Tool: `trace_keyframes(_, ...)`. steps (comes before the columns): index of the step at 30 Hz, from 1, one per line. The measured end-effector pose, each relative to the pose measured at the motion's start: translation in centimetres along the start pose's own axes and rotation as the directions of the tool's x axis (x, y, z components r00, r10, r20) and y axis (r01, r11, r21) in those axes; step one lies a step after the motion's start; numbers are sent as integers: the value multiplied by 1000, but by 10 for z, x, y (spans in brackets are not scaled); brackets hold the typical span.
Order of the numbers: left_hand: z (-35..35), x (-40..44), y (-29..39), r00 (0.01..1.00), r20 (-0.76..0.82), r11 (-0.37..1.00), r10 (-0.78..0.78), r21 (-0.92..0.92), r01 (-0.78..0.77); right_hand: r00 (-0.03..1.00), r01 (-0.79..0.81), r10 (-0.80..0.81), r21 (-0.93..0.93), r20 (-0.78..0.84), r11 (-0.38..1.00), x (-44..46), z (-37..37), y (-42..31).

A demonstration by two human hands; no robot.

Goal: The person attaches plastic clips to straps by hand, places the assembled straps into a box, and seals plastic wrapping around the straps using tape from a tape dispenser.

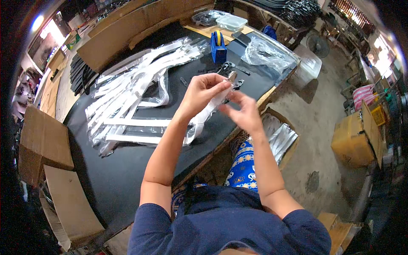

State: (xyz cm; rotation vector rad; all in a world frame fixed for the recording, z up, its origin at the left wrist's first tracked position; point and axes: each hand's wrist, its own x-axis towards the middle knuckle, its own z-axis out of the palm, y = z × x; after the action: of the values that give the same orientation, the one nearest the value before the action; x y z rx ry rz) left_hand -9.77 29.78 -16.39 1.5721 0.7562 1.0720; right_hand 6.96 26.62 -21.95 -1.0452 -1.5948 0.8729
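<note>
My left hand (199, 94) pinches the end of a white strip in clear plastic (207, 114) between thumb and fingers, above the black-topped table. The strip hangs from there and curves down onto the tabletop. A small metallic-looking piece (232, 76) shows at the pinched end; its kind is unclear. Just right of that end is my right hand (245, 114), slightly blurred, its thumb and fingers apart with nothing visible between them. Left of my hands lies a pile of similar white strips in plastic (127, 91). Small black parts (229, 67) lie beyond my hands.
A blue tape dispenser (218, 49) stands toward the back, near a clear plastic container (231, 22) and crumpled plastic bags (265, 55). An open box of wrapped strips (282, 138) sits below the table's right edge. Cardboard pieces (72, 199) line the left side.
</note>
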Motion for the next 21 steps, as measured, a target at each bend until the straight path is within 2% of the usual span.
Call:
trace_keyframes(1, 0, -2, 0, 999, -34, 999, -7, -37, 6, 998, 19, -10, 142, -68, 990, 3, -9, -7)
trace_keyframes(2, 1, -6, 2, 1000, -5, 993, -22, -120, 21, 992, -17, 49, 263, -117, 965, 5, -17, -16)
trace_keyframes(3, 4, -7, 1, 1000, -5, 992, -26, -123, 25, 980, -47, 115, 381, -159, 924, 7, -22, -27)
trace_keyframes(5, 9, -8, -1, 995, 30, 984, -98, -147, 101, 986, -8, 66, 356, -151, 934, 15, -22, -33)
trace_keyframes(7, 10, -6, -7, 993, 71, 986, -89, -137, 98, 990, 41, 7, 331, -143, 943, 21, -21, -35)
trace_keyframes(9, 14, -5, -13, 998, 61, 987, -2, -160, 12, 987, 82, -45, 240, -155, 967, 25, -18, -36)
trace_keyframes(10, 14, -5, -13, 997, 72, 979, 5, -202, 10, 985, 60, 3, 362, -172, 930, 25, -15, -43)
trace_keyframes(13, 14, -11, -9, 999, 51, 973, -11, -232, 22, 979, 44, 48, 438, -197, 898, 32, -16, -39)
trace_keyframes(16, 12, -14, -10, 999, 33, 985, -37, -170, 42, 982, 35, 55, 465, -178, 884, 31, -14, -36)
trace_keyframes(19, 10, -11, -6, 996, 16, 972, -92, -215, 93, 990, 41, 24, 455, -137, 890, 33, -13, -33)
trace_keyframes(21, 10, -8, -14, 999, -2, 979, -52, -199, 50, 993, 43, 9, 430, -118, 902, 36, -15, -31)
